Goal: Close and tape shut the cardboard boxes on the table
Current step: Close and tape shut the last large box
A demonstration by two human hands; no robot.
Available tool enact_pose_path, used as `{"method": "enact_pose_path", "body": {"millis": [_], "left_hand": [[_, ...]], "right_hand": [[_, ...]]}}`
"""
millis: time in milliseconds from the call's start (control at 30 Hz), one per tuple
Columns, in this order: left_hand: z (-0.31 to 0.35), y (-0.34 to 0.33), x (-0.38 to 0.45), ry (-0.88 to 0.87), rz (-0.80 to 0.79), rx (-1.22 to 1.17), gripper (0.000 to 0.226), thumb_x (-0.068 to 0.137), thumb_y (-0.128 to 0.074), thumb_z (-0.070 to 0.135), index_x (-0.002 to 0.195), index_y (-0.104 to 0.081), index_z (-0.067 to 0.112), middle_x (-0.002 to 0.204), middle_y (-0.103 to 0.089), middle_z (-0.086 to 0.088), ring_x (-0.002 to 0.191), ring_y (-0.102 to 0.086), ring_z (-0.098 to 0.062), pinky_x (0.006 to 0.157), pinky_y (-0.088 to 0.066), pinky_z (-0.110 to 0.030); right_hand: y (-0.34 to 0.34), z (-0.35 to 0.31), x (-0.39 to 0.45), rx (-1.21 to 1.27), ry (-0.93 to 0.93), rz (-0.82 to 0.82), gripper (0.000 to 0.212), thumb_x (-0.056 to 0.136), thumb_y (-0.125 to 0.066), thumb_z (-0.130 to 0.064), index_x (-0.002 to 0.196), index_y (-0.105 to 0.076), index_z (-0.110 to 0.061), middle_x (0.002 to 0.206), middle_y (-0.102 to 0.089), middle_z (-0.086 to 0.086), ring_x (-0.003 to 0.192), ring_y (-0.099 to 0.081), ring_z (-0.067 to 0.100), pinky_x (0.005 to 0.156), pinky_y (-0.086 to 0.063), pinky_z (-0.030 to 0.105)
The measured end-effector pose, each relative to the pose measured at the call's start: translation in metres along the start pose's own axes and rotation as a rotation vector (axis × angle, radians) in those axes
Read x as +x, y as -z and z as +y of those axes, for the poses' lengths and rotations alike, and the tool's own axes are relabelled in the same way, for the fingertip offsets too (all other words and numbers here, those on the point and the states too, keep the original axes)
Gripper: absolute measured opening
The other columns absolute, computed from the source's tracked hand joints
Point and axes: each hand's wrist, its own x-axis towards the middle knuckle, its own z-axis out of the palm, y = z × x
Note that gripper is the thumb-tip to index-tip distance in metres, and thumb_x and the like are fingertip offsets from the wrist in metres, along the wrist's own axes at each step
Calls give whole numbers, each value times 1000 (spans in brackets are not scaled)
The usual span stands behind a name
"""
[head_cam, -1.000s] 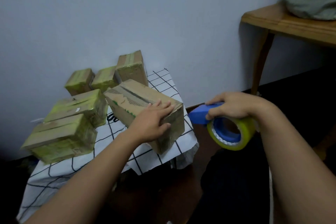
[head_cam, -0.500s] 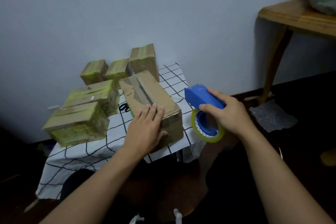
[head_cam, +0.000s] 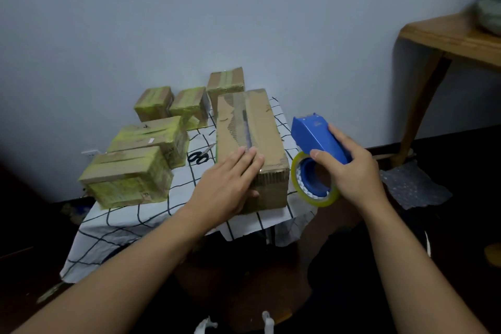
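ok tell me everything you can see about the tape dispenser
The tape dispenser is a handheld tool with a blue, plastic-looking body that tapers to a squared nose pointing up and away toward the wall. Below it sits a blue hub carrying a roll of yellowish clear tape. The right hand grips the body from the right side. It is held in the air just right of the long untaped cardboard box, not touching it.

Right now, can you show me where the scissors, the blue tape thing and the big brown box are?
scissors (head_cam: 199, 156), head view, on the black handle loops.
blue tape dispenser (head_cam: 315, 134), head view, on its blue plastic body.
big brown box (head_cam: 264, 127), head view, on the bare top flap right of the seam.
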Motion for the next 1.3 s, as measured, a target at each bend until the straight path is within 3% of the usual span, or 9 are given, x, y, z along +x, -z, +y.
{"method": "enact_pose_path", "body": {"millis": [133, 233, 367, 500, 633, 900, 1067, 1167, 1300], "left_hand": [[-35, -21, 30, -62, -20, -29, 66, 91, -54, 44, 142, -49, 2, 143, -52, -20, 130, -51, -36, 105, -44, -46], [-50, -43, 41, -32, -66, -104, 73, 83, -73, 41, 141, -49, 3, 142, -53, -19, 129, -53, -35, 97, -51, -46], [-55, -69, 33, 5, -47, -189, 77, 82, -72, 44, 143, -47, 5, 145, -50, -18, 132, -49, -35, 99, -50, -51], [-56, -78, 29, 139, -14, -174, 78, 85, -43, 71, 143, -47, 20, 146, -49, -13, 135, -46, -31, 109, -37, -52], [-50, -88, 28, 208, 44, -207, 82, 85, -39, 70, 140, -47, 9, 143, -52, -11, 131, -49, -28, 109, -39, -47], [-50, -100, 22, 171, 213, -175, 99, 63, -80, 62, 135, -53, -1, 136, -55, -17, 128, -49, -39, 109, -39, -48], [-41, -99, 28, 288, 230, -320, 89, 79, -53, 76, 130, -57, 4, 135, -57, -12, 127, -50, -33, 111, -40, -46], [-32, -98, 32, 369, 294, -411, 73, 84, -52, 67, 124, -62, 6, 128, -62, -10, 123, -52, -32, 108, -41, -42], [-41, -101, 24, 333, 278, -512, 71, 86, -52, 61, 131, -58, 7, 137, -57, -9, 133, -45, -29, 110, -35, -37]], "right_hand": [[-6, -5, 7, -22, 8, 14, 67, 79, -80, -44, 140, -53, -41, 136, -56, -14, 116, -58, 12, 97, -54, 42], [-16, -9, 13, -67, 15, 9, 67, 79, -79, -44, 141, -52, -41, 139, -55, -14, 114, -57, 9, 92, -52, 31], [-27, -10, 15, -156, 32, -15, 69, 81, -78, -43, 143, -49, -42, 128, -53, -17, 108, -54, 5, 84, -43, 20], [-35, -15, 21, -214, 97, -12, 69, 79, -77, -46, 143, -50, -43, 122, -55, -21, 101, -59, 1, 86, -51, 24], [-51, -40, 42, -197, 171, 42, 71, 78, -77, -51, 142, -50, -42, 121, -54, -29, 102, -54, -17, 84, -45, 14], [-88, -58, 71, -298, 207, -61, 69, 78, -71, -54, 143, -49, -43, 118, -59, -22, 104, -61, 8, 94, -53, 38], [-85, -50, 78, -290, 162, -41, 74, 71, -65, -64, 141, -49, -46, 115, -57, -31, 106, -61, 4, 95, -53, 37], [-85, -47, 76, -286, 168, -38, 76, 72, -63, -67, 143, -46, -47, 119, -56, -25, 108, -61, 8, 95, -54, 39], [-84, -47, 75, -313, 184, -46, 72, 78, -65, -61, 145, -43, -45, 122, -55, -18, 106, -60, 10, 93, -55, 40]]}}
